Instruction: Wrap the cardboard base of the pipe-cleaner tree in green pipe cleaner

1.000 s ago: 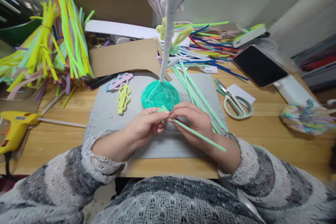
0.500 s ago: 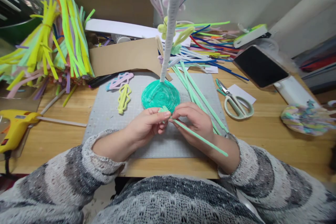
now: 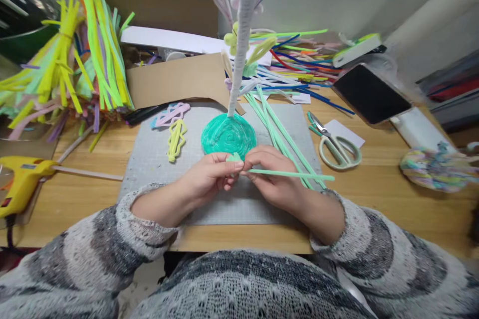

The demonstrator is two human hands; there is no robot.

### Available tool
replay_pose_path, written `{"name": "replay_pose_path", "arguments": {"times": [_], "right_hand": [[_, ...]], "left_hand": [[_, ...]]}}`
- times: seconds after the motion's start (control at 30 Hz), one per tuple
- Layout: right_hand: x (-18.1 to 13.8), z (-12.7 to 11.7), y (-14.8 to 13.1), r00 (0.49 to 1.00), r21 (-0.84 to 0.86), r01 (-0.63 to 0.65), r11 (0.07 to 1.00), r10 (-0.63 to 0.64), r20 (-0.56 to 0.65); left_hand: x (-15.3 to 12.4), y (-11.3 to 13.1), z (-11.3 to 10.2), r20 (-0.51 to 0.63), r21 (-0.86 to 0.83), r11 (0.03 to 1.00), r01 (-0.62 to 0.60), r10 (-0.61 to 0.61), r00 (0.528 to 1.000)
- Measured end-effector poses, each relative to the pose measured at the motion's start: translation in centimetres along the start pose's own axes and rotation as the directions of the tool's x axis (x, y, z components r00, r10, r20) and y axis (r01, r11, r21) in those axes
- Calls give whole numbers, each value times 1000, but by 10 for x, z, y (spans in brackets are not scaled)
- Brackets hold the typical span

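Note:
Both my hands meet over a grey cutting mat (image 3: 149,159), pinching one mint-green pipe cleaner (image 3: 295,175). My left hand (image 3: 211,177) pinches its folded end between thumb and fingers. My right hand (image 3: 275,174) grips it just beside, and the long free end sticks out to the right, nearly level. Just beyond my fingers lies a teal coiled disc (image 3: 228,135) with a tall white fuzzy stem (image 3: 241,40) rising from it, bearing small pastel loops. Several more mint pipe cleaners (image 3: 279,129) lie on the mat at the right.
A yellow glue gun (image 3: 20,182) lies at the left edge. Bundles of yellow-green pipe cleaners (image 3: 86,55) lean at back left beside a cardboard box (image 3: 175,79). Scissors (image 3: 335,147), a phone (image 3: 368,94) and a pastel coil (image 3: 437,169) are on the right. Yellow and pink looped shapes (image 3: 174,127) lie on the mat.
The free end of the mint pipe cleaner has swung up from pointing down-right over my right wrist to nearly level. My hands stay in place, still pinching the folded end.

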State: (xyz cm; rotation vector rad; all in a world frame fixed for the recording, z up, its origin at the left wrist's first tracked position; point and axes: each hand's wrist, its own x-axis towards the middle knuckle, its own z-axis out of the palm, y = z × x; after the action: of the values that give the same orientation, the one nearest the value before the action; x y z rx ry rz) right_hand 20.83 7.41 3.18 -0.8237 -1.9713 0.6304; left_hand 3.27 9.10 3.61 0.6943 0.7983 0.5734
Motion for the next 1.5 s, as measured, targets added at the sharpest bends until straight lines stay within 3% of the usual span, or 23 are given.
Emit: {"name": "replay_pose_path", "arguments": {"times": [0.27,0.47,0.53,0.67,0.97,1.23,1.5], "right_hand": [[3,-5,7,995,147,-70,987,59,80],[1,-3,10,976,264,-204,943,176,126],[2,-1,10,950,344,-312,886,283,132],[3,0,7,863,572,-476,668,480,158],[6,-1,4,801,665,-547,508,547,241],[6,-3,9,772,606,-618,501,535,344],[6,-1,10,789,609,-586,535,547,280]], "left_hand": [[0,4,-3,-28,-6,1000,-3,2,1000],[2,4,-5,-4,66,998,-8,8,1000],[3,4,-6,-8,64,998,-20,21,1000],[3,4,-6,-33,46,998,-43,44,998],[2,1,-7,-8,102,993,-56,57,998],[1,4,-7,71,35,999,35,-38,997],[2,5,-8,54,50,997,62,-65,996]]}}
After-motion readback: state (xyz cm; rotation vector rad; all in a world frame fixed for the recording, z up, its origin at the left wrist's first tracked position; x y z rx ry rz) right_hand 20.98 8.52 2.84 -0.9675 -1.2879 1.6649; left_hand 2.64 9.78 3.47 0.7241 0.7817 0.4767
